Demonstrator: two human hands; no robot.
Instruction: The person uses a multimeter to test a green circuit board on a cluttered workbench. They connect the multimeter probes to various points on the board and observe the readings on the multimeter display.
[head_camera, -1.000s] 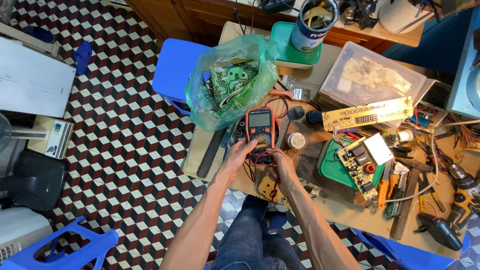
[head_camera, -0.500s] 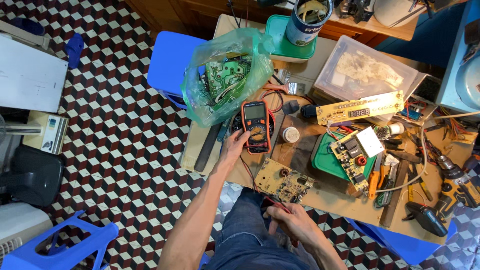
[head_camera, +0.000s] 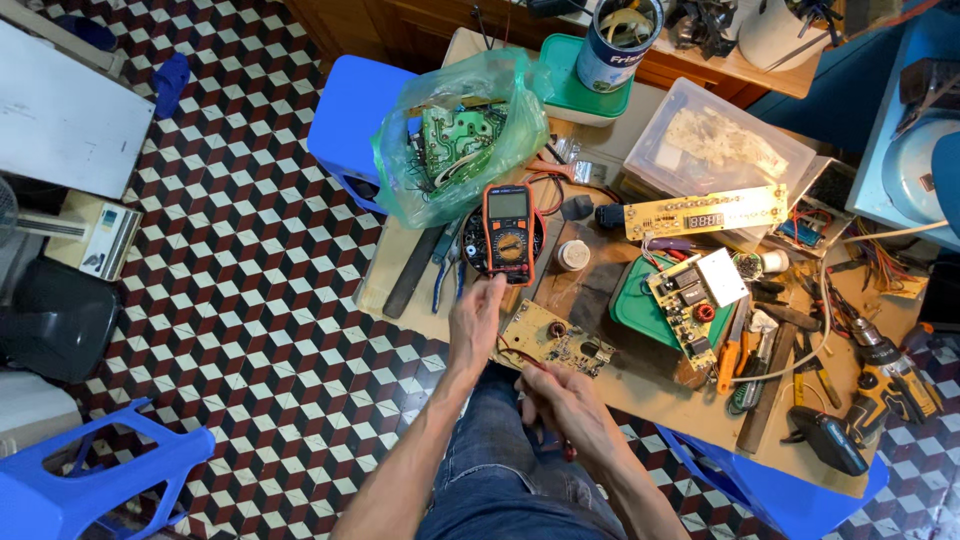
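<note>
From the head camera, looking straight down, the left hand (head_camera: 476, 318) reaches forward over the near edge of the cluttered wooden desk (head_camera: 640, 395), its fingers loosely extended and open, the tips just touching the lower end of the orange-and-black multimeter (head_camera: 507, 233) — the meter lies flat, screen up, on a dark round object toward the left of the desk. The right hand (head_camera: 562, 405) sits lower, off the desk's edge above the person's jeans, closed around a red test probe (head_camera: 566, 449) whose thin leads run up towards the meter. Between the two hands, at the desk's near edge, lies a tan circuit board (head_camera: 553, 339) with a small copper coil. Behind the meter stands a green plastic bag (head_camera: 452, 138) holding green boards; to the right lie a long pale board (head_camera: 705, 211) with a digit display, a green lid (head_camera: 640, 308) carrying another board, orange-handled pliers (head_camera: 727, 366) and a cordless drill (head_camera: 886, 372). A blue stool (head_camera: 352, 120) stands on the chequered floor beside the desk
</note>
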